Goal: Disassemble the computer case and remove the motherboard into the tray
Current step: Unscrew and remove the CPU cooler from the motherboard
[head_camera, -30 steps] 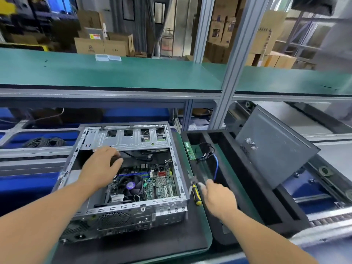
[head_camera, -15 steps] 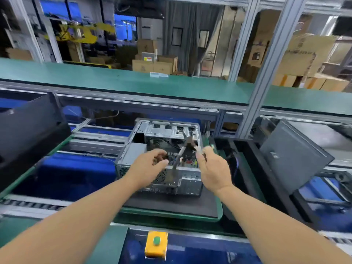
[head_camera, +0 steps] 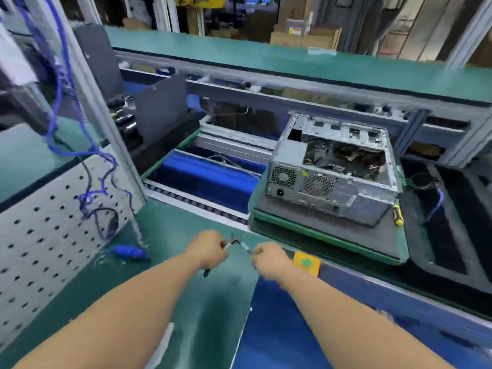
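- both grips are closed on one small cable-like part: left hand and right hand pinch its ends just above the green table; what the part is, i cannot tell.
- computer case sits up and right of the grip, well apart, side panel off.
- motherboard looks still inside, blurred.
- black tray lies further right, beyond a screwdriver; board removal remains, by my judgement.

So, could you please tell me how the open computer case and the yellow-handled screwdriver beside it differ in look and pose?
The computer case is a big grey metal box with fan grilles, open on top; the screwdriver is a small slim tool with a yellow and black handle. The case sits flat on its base, while the screwdriver lies on its side. Both rest untouched on the dark mat.
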